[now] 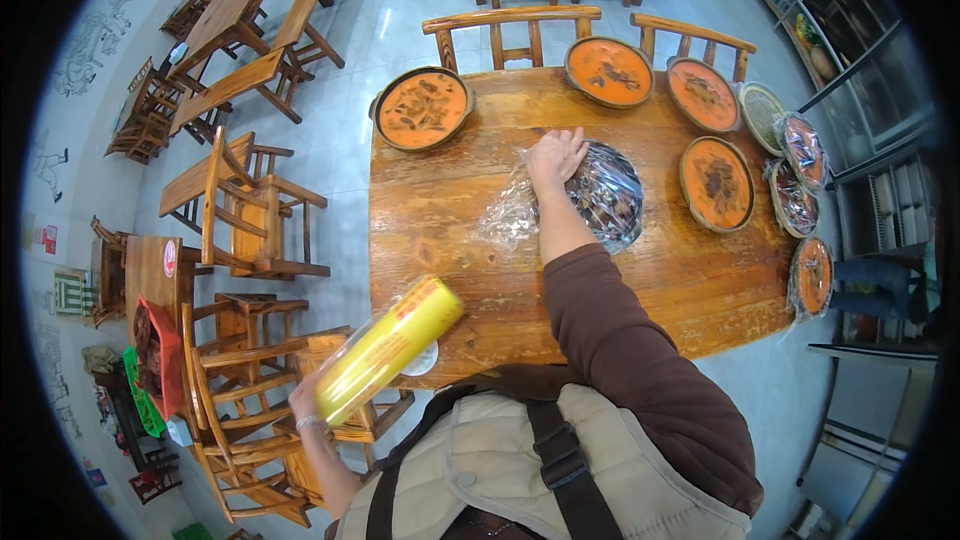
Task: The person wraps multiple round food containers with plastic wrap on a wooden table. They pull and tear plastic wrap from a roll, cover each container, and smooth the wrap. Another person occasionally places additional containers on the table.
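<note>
My left hand [306, 401] grips a yellow roll of cling film [390, 349] by its lower end, off the table's left front corner. The roll is tilted, and clear film shows along its edge. My right hand [555, 159] is at the left rim of a dark bowl [606, 195] covered in crinkled cling film. Loose film [502, 214] spreads over the wood to the left of that hand. Whether the fingers pinch the film or only press on it is hidden. Through the shiny cover, the bowl's contents look dark.
Bowls of orange food, one of them [424, 109] at the far left corner, stand around the wooden table [465, 270]. Film-covered bowls [810, 277] line the right edge. Wooden chairs [255, 217] stand left. A person's legs [874, 289] show at right.
</note>
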Available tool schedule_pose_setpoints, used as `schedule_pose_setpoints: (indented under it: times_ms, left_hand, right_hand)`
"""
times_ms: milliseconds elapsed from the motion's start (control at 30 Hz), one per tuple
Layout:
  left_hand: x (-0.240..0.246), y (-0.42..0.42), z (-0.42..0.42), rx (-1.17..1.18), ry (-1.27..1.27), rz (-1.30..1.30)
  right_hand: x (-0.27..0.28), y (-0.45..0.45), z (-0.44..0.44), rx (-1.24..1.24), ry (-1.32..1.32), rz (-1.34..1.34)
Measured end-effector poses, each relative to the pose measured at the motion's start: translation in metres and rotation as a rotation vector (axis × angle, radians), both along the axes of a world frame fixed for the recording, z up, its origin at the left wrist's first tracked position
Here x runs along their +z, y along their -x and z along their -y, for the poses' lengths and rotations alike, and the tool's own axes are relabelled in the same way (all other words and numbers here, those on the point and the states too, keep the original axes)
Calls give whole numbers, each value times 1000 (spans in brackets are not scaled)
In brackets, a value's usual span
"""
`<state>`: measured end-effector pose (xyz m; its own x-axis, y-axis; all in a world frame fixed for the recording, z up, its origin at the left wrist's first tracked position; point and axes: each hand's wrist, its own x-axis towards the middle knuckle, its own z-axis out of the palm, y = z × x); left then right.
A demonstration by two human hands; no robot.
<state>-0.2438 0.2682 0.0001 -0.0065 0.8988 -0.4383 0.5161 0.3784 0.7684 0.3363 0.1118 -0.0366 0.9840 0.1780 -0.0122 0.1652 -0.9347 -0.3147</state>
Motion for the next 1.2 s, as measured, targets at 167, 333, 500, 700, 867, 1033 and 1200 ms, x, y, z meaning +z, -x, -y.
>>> schedule_pose_setpoints:
  times_ms: [167, 333, 500, 700, 867, 1033, 1200]
  left_hand:
    - [-13, 57, -15, 72, -12, 148]
    - [-22, 20, -2, -7, -72, 96]
    - [-55, -18, 0, -132, -58, 133]
    - [-92, -42, -24, -255, -130, 212]
    - [-74, -80, -19, -334, -64, 131]
    - [-66, -103, -10, -346, -14, 198]
    - [-71, -109, -9, -370, -62, 188]
  right_hand:
    - [-11, 0, 15, 170, 200, 97]
    - [-4, 67, 52, 1046, 735, 284]
    - [13, 102, 162, 1448, 568, 513]
    - [6, 158, 204, 378, -366, -347]
    - [-41, 136, 177, -531, -1605, -755]
    - [-66, 122, 172, -652, -1680, -624]
    - [-51, 145, 224, -619, -1654, -598]
